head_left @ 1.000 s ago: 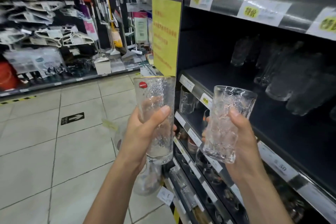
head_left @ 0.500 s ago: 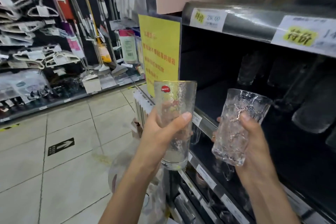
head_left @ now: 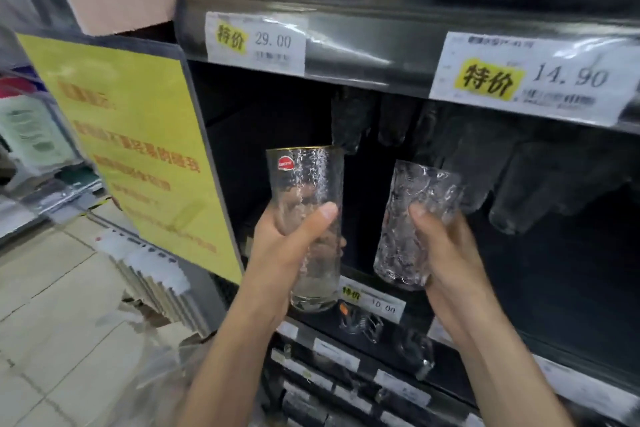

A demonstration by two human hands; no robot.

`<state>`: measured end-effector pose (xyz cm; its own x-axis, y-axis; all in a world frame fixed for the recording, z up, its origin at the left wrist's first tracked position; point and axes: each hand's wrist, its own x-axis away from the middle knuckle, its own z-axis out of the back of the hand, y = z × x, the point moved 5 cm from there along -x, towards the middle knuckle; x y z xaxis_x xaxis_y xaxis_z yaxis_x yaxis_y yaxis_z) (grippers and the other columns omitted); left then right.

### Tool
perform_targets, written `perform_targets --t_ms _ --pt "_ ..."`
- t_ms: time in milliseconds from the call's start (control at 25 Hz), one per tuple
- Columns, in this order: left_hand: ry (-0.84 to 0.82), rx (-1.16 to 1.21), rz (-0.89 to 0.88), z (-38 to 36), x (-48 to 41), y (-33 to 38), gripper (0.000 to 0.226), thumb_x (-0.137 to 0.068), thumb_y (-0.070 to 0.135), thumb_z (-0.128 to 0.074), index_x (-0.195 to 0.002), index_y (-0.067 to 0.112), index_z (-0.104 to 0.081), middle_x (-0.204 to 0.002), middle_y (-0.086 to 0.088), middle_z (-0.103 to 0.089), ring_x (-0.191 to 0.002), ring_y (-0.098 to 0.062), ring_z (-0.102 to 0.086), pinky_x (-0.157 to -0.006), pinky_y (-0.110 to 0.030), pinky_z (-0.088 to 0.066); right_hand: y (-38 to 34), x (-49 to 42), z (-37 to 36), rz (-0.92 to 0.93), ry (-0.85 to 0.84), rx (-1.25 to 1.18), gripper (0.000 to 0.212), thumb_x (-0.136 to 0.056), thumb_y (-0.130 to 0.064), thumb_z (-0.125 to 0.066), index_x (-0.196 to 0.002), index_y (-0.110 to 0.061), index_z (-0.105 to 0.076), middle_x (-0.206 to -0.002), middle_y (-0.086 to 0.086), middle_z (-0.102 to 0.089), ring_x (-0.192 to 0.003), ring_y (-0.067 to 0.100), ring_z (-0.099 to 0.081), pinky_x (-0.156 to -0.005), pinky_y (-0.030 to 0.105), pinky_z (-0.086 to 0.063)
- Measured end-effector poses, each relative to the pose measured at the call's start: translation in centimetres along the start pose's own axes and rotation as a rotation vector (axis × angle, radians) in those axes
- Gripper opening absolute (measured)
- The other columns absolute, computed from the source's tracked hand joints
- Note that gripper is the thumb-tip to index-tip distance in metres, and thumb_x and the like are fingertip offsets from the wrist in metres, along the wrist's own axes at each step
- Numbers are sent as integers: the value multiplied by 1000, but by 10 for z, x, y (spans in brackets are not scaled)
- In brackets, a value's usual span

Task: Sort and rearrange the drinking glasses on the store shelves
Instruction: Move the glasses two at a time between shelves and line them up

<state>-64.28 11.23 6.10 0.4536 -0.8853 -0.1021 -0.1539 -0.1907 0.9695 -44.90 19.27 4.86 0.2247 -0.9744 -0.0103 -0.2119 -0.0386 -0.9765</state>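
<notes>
From the head camera, the only view, both hands are raised in front of the dark shelf (head_left: 571, 288), each clasped round a drinking glass. The left hand (head_left: 287, 250) grips the tall glass (head_left: 306, 225) about its middle, thumb across the front; this glass stands nearly upright, gold rim at 12 o'clock, a red sticker near the top. The right hand (head_left: 446, 253) wraps the crinkled glass (head_left: 415, 222) from the side, its long axis leaning a little, mouth toward 1 o'clock. The two glasses are near each other but apart. The open shelf bay lies beyond and toward 2 o'clock, where a row of stocked glasses (head_left: 540, 180) shows only dimly (shapes too dark to match by pattern). The right hand looks nearer that row, so its glass seems likelier to go in first, base leading.
</notes>
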Motion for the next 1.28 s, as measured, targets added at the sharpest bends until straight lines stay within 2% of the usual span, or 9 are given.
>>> perform_targets --t_ms 80,160,240,400,600,800,1000,1160,1280 --pt "-102 11 11 -8 -18 -3 76 -60 54 -85 -122 17 -60 -97 -7 -76 -81 -27 -75 -72 -37 -59 -7 -2 1 60 36 24 80 -51 -65 -89 -124 -52 -60 -130 -13 -66 -119 4 -62 -100 27 -49" --pt "-177 4 4 -11 -35 -4 70 -63 51 -84 -119 16 -60 -95 -6 -76 -78 -27 -74 -69 -37 -58 -13 -5 -1 103 85 88 51 -62 -51 -88 -106 -35 -67 -115 0 -73 -110 13 -68 -100 37 -51" --pt "-225 -1 -17 -11 -50 -5 57 -65 49 -82 -111 20 -63 -93 -2 -75 -78 -25 -74 -68 -36 -58 -14 -9 -4 119 151 147 51 -63 -46 -87 -102 -25 -63 -109 2 -73 -106 15 -69 -101 42 -51" --pt "-287 -2 -74 -7 -72 -6 23 -70 45 -80 -90 44 -70 -92 5 -77 -80 -19 -75 -63 -26 -58 -5 -18 -21 140 236 203 49 -58 -40 -89 -100 -32 -63 -101 -12 -75 -97 4 -70 -85 27 -55" --pt "-244 8 -73 8 -95 -13 39 -67 51 -81 -99 34 -67 -91 4 -74 -85 -26 -73 -70 -34 -58 4 -28 -34 158 305 274 51 -62 -32 -90 -102 -33 -59 -103 -10 -73 -96 2 -69 -87 27 -56" --pt "-238 19 -111 18 -110 -12 40 -67 46 -80 -102 30 -68 -91 5 -75 -84 -24 -72 -71 -36 -59 7 -32 -36 101 285 410 66 -66 -41 -88 -119 -32 -51 -116 -14 -67 -106 0 -65 -98 30 -52" --pt "-269 68 -110 20 -112 -18 55 -70 43 -79 -116 17 -63 -105 -2 -73 -93 -31 -69 -70 -36 -58 19 -32 -34 17 321 636 75 -67 -28 -89 -121 -28 -37 -122 -8 -59 -108 8 -60 -75 14 -43" --pt "-273 72 -123 20 -114 -18 57 -70 43 -79 -115 11 -61 -103 -5 -72 -93 -38 -67 -78 -47 -59 20 -50 -39 3 365 685 66 -66 -31 -91 -114 -24 -47 -105 -14 -64 -94 1 -62 -69 14 -46" --pt "-267 70 -123 20 -114 -17 60 -72 43 -79 -118 7 -62 -104 -7 -71 -99 -40 -68 -91 -61 -54 22 -75 -43 14 406 716 57 -71 -29 -88 -118 -15 -60 -108 -5 -71 -99 11 -67 -82 24 -54"
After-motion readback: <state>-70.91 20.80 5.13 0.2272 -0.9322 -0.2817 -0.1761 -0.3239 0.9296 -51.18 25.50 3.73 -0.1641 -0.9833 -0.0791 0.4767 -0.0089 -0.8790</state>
